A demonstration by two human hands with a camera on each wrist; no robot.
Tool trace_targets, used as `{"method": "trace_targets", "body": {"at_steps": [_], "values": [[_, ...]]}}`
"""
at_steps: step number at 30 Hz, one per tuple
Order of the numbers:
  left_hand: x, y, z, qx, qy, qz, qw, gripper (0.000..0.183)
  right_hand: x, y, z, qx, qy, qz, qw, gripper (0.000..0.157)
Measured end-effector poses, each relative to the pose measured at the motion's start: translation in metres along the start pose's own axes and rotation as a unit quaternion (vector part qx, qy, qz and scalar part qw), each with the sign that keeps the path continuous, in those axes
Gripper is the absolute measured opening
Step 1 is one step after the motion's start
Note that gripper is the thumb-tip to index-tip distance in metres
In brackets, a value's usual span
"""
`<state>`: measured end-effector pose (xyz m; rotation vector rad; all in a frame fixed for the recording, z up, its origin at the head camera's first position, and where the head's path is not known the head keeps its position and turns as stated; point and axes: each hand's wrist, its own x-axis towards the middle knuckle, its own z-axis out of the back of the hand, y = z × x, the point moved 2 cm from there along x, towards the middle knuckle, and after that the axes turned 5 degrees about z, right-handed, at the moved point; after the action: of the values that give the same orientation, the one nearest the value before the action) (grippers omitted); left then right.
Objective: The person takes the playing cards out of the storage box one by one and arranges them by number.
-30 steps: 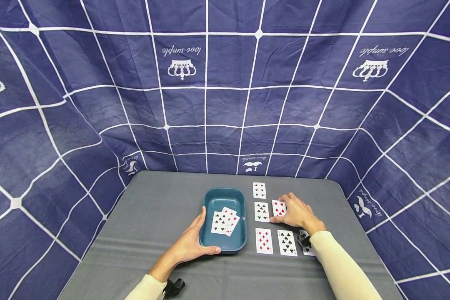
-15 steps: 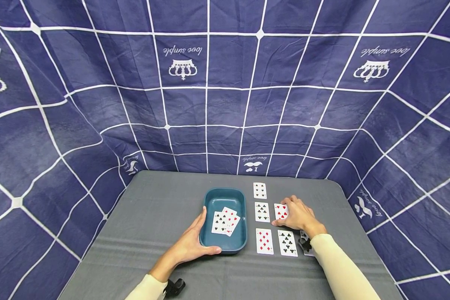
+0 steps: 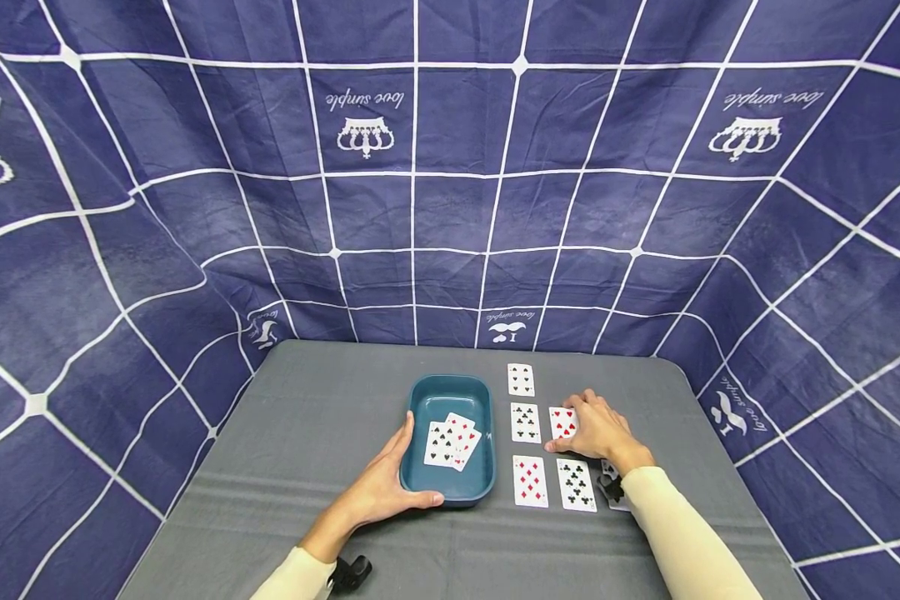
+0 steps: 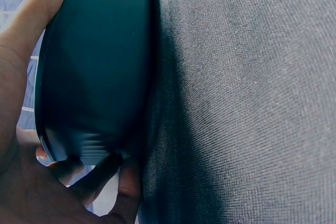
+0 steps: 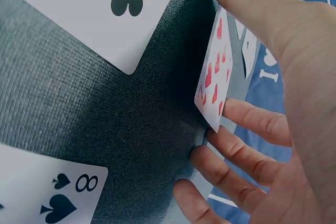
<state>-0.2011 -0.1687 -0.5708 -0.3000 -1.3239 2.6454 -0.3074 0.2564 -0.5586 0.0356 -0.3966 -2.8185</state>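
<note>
- Head view: a pale cream left sleeve [image 3: 288, 577] with a black wrist camera [image 3: 352, 573] is showing nearest, over the grey cloth-covered table [image 3: 322, 392].
- The left hand [image 3: 382, 481] is gripping the near left corner of a teal-blue, rounded rectangular tray [image 3: 446, 485], thumb at the near rim and fingers spread along the left wall, presumably steadying it.
- Inside the tray, white cards with black and red suit marks [image 3: 438, 444] are overlapping face up; their exact count is not showing. The walls are likely containing them.
- Right of the tray, in the nearest row, a white card with red diamonds [image 3: 530, 482], a white card with black clubs [image 3: 577, 485] and a white eight of spades [image 5: 31, 187] are lying face up and apart, which is apparently leaving finger room around each edge.
- In the middle row, a second white club card [image 3: 525, 423] is lying near the tray.
- Just right of it, the right hand [image 3: 600, 429] is pinching a white seven of hearts [image 3: 561, 423], thumb at the near end and fingers at the far end, the lower fingers bending loosely. Edge holding is probably suiting so thin a card; whether it is touching the table cannot be told.
- A white card with black spades [image 3: 521, 380] is lying farthest, alone in its row.
- Behind, a dark blue fabric backdrop with white grid lines [image 3: 450, 208] is hanging, presumably screening the surroundings.
</note>
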Motion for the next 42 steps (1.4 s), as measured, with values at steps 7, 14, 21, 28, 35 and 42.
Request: {"method": "trace_targets", "body": {"at_steps": [7,14,21,28,35,42], "values": [[-0.002,-0.002,0.002,0.004,0.004,-0.005,1.0,0.154,0.001,-0.002,0.0,-0.002,0.002,-0.001,1.0,0.104],[-0.002,-0.002,0.002,0.006,0.001,-0.005,1.0,0.155,0.001,-0.001,0.001,0.0,-0.001,0.003,1.0,0.104],[0.0,0.0,0.0,0.01,-0.001,-0.001,1.0,0.156,0.0,-0.001,0.001,0.007,-0.021,0.013,1.0,0.1],[0.001,0.002,0.0,-0.001,0.002,0.003,1.0,0.156,-0.002,0.01,0.006,0.018,-0.044,0.026,0.999,0.091],[0.0,0.0,0.001,-0.002,0.001,0.002,1.0,0.156,-0.001,0.033,0.009,0.015,-0.066,0.061,0.996,0.085],[0.0,0.0,0.001,0.0,0.002,0.002,1.0,0.155,-0.002,0.062,0.014,-0.001,-0.082,0.097,0.992,0.085]]}}
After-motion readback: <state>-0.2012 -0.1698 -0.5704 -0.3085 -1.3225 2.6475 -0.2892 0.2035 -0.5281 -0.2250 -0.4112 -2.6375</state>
